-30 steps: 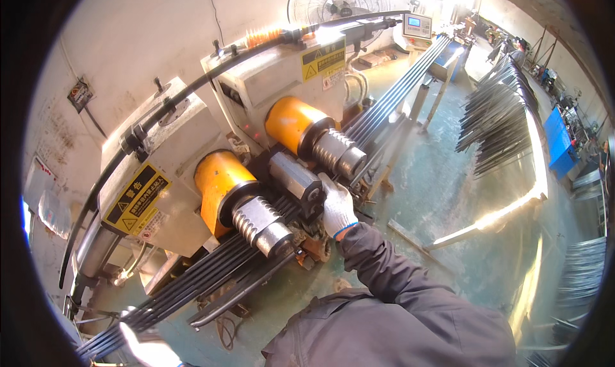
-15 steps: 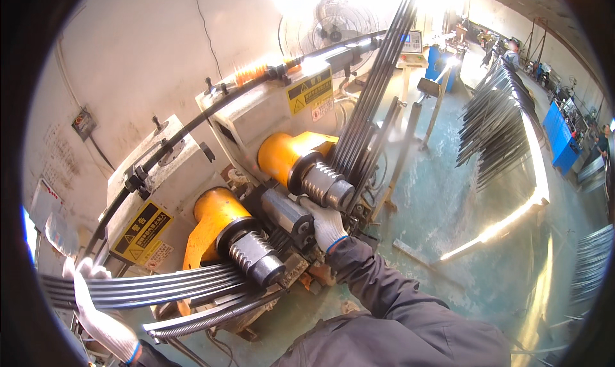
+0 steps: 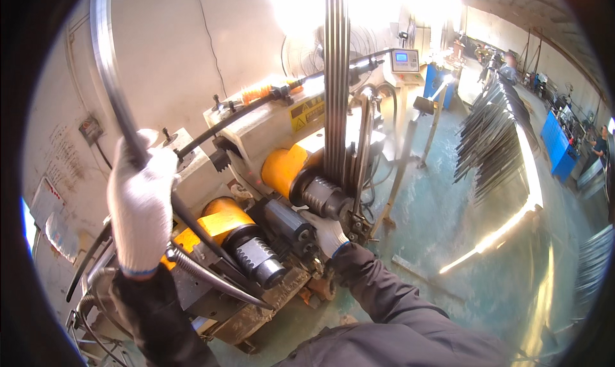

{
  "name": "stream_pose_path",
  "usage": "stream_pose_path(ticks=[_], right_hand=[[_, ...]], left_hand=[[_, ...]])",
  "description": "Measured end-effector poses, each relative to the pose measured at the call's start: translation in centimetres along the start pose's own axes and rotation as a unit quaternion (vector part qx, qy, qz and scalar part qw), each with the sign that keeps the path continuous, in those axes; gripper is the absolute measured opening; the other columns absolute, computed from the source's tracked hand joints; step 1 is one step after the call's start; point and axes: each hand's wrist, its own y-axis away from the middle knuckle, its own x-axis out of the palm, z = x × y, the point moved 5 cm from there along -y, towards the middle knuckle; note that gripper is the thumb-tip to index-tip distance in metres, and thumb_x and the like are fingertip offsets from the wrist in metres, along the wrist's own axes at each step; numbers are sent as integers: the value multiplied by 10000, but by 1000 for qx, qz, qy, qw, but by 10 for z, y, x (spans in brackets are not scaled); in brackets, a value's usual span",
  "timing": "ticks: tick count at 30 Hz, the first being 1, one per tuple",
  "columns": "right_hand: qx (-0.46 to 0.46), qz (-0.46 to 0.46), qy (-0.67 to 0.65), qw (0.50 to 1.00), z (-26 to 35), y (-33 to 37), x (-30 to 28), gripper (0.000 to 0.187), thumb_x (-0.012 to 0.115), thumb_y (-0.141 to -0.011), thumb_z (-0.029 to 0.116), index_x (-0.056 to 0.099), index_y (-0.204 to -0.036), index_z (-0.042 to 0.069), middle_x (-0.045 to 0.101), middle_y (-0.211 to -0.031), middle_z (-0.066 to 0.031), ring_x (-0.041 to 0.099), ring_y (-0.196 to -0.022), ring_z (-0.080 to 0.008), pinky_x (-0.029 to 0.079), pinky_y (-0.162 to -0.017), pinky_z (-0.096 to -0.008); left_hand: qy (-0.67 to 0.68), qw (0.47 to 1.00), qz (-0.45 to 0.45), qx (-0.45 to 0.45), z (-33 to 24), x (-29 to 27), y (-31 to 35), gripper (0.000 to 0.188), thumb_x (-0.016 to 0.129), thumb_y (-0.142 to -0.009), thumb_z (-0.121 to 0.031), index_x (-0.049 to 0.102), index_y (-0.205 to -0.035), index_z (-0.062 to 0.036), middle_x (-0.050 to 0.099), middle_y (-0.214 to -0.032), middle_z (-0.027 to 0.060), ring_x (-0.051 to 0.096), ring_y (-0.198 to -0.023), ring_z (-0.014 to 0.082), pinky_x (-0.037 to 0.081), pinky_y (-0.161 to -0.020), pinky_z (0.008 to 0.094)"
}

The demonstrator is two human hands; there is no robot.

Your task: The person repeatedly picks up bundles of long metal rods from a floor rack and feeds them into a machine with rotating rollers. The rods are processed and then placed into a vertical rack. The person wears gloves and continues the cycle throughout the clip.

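Observation:
My left hand (image 3: 141, 207), in a white knit glove, is closed around a bundle of dark metal bars (image 3: 114, 85) that rises steeply at the left. Below the hand the bars run down toward the bending machine's lower roller (image 3: 257, 258), a grooved black cylinder on a yellow arm (image 3: 224, 216). My right hand (image 3: 330, 232), gloved too, reaches in beside the dark centre block (image 3: 282, 223), under the upper grooved roller (image 3: 325, 197); its fingers are mostly hidden. The far part of the bar bundle (image 3: 336, 79) stands nearly upright behind that roller.
A spring-wrapped rod (image 3: 205, 271) lies along the machine's near left side. A control box with a lit screen (image 3: 403, 61) stands at the back. Many dark bars (image 3: 493, 133) hang on a rack at the right, near a blue cabinet (image 3: 558, 143). People are farther off.
Both ends of the bar bundle have swung upward, the left one from nearly level to steep. My left hand has risen with it and closed around it. My right hand has barely moved.

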Motion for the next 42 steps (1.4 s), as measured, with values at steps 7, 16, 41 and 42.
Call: stream_pose_path(ticks=[7,16,41,42], right_hand=[[8,-5,-47,999,-7,1,4,727,602,-896,-161,709,-1563,109,780,-1392,-245,744,-1303,-449,592,-1149,-479],[62,-3,-209,976,-25,1,21,659,583,-948,-160,717,-1547,83,776,-1445,-210,745,-1362,-383,585,-1165,-416],[89,24,-100,991,0,0,2,499,579,-1070,-33,733,-1522,108,780,-1349,-185,764,-1231,-332,594,-1083,-371],[91,27,-78,992,1,0,2,501,581,-1067,-34,732,-1523,111,780,-1346,-186,765,-1224,-335,596,-1078,-374]], left_hand=[[49,998,-15,-27,3,1,1,164,738,-1101,-69,673,-1249,-42,616,-955,-15,594,-843,85,488,-744,262],[11,1000,-5,-16,0,-1,1,285,736,-1099,-114,665,-1340,19,700,-946,40,704,-864,138,557,-829,296],[46,998,-13,-31,4,-1,2,237,789,-1076,-132,705,-1260,-10,688,-968,19,659,-868,117,531,-805,279],[56,998,-16,-33,4,0,2,208,789,-1071,-114,710,-1236,-14,673,-958,7,626,-862,101,505,-790,268]])
